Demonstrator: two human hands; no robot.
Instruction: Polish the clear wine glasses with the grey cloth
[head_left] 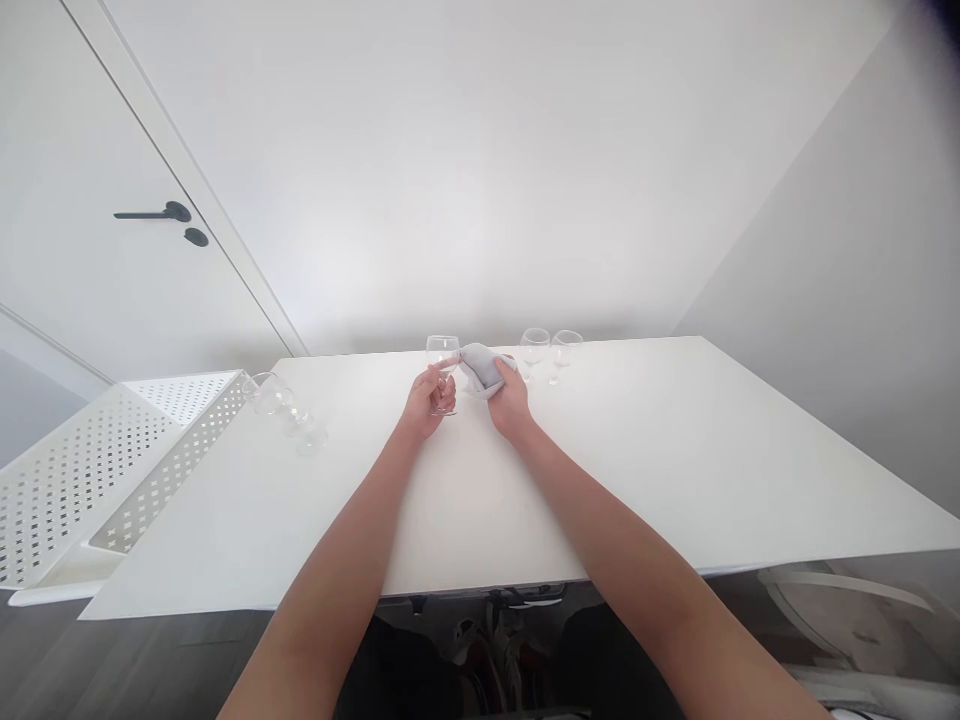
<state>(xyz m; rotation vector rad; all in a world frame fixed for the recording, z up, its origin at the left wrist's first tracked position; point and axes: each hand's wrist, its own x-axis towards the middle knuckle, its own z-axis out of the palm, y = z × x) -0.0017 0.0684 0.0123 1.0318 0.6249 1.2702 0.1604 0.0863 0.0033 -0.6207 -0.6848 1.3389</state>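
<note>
My left hand (425, 402) is closed around the bowl and stem of an upright clear wine glass (442, 352) that stands on the white table (600, 480). My right hand (510, 400) grips a bunched grey cloth (481, 366) right beside that glass, resting on the table. Two more upright wine glasses (535, 348) (565, 348) stand just beyond my right hand, near the far edge. Two other glasses (271, 395) stand at the table's left edge.
A white perforated rack (90, 470) sits off the table's left side. A door with a dark handle (161, 213) is at the far left. A white chair (847, 610) shows under the table's right front corner.
</note>
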